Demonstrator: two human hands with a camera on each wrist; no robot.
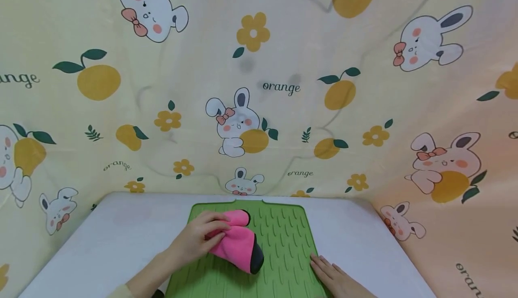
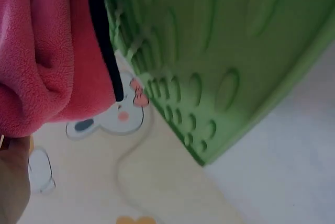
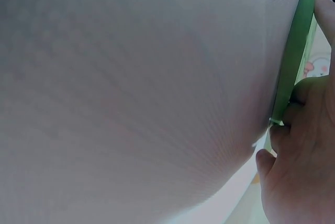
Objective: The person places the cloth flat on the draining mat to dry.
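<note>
A bunched pink fleece cloth [image 1: 236, 246] with black edging and a dark underside hangs from my left hand [image 1: 202, 237], which pinches it by the upper left part. The cloth is over the green ridged mat [image 1: 285, 239], left of its middle. In the left wrist view, the fleecy cloth [image 2: 47, 72] fills the upper left, with part of the left hand [image 2: 15, 177] below. My right hand [image 1: 340, 277] lies with extended fingers at the mat's right edge. The right wrist view shows that hand [image 3: 303, 150] against the mat's green rim [image 3: 290, 62].
The mat lies on a white table [image 1: 133, 230]. Behind and at both sides hangs a cream curtain [image 1: 283, 122] printed with rabbits and oranges. A small dark item [image 1: 158, 294] shows near the left forearm at the bottom.
</note>
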